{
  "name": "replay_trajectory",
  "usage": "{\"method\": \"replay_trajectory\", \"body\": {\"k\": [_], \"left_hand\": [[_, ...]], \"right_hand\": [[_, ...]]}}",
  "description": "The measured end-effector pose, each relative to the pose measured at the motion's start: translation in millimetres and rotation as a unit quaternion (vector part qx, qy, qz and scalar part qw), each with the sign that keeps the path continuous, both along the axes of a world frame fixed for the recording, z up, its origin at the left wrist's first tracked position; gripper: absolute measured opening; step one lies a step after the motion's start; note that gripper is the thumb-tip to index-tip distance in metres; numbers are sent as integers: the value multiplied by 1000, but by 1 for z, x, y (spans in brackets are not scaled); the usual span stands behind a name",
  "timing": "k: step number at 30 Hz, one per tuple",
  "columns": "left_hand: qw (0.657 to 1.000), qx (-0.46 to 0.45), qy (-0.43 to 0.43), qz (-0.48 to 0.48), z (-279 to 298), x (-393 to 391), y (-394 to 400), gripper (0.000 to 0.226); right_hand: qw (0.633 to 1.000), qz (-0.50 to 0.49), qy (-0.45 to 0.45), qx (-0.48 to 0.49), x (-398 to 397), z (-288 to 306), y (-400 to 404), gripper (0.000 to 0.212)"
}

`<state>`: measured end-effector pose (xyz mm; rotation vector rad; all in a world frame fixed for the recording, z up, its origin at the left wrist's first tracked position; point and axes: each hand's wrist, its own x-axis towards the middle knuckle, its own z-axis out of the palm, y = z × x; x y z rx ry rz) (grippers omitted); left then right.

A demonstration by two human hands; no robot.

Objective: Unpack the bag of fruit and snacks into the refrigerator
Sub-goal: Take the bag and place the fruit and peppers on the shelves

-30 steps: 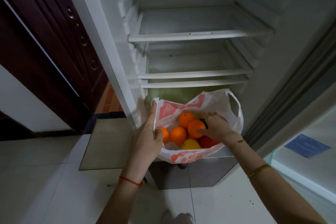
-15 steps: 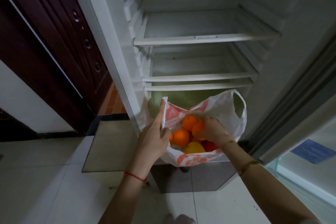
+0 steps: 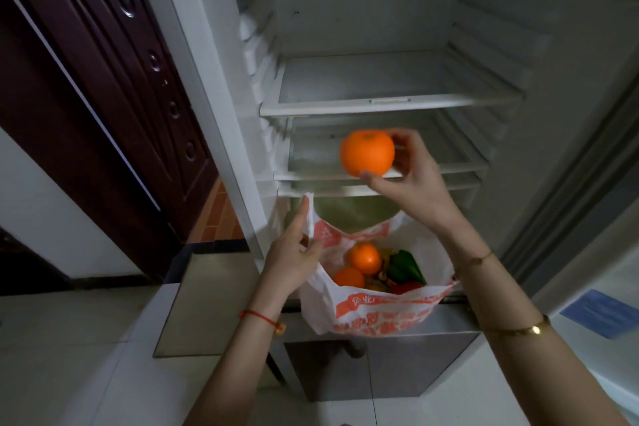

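With our left hand (image 3: 294, 254) pinching the plastic bag (image 3: 377, 313) open, our right hand (image 3: 406, 176) grips an orange (image 3: 367, 153), which must next be set on the middle refrigerator shelf (image 3: 449, 168).

A dark reddish-brown wooden door (image 3: 114, 86), carved with panels and round bosses, is seen at the far left. Beside it a white wall (image 3: 45, 218) is met by a dark skirting strip (image 3: 103, 282). Through a narrow gap, orange-brown brick-pattern tiling (image 3: 216, 214) is shown. The near floor (image 3: 69, 356) is laid with pale glossy tiles. At the right edge a blue label (image 3: 601, 313) is fixed on a light surface. The room is dimly lit.
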<state>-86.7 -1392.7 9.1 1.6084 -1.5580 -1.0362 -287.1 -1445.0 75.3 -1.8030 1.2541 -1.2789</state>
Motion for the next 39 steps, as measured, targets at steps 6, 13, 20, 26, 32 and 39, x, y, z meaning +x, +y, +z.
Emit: {"method": "replay_trajectory", "body": {"k": [6,13,20,26,32,39], "left_hand": [[1000,19,-20,11,-2,-1,-8,74],[1000,7,-1,9,-6,7,-13,74],[1000,15,5,17,-10,13,-15,76],[1000,8,11,16,-9,11,-12,78],[999,-12,36,10,-13,10,-8,81],[998,-30,49,13,-14,6,1,86]], "right_hand": [[994,-42,-23,-95,33,57,-53,68],[996,-52,50,-49,81,71,-120,71],[994,-41,94,-23,91,63,-140,73],[994,-54,95,-26,81,65,-125,78],[992,-114,7,-45,27,32,-50,26],[874,8,421,244,-19,-84,-17,36]]}}
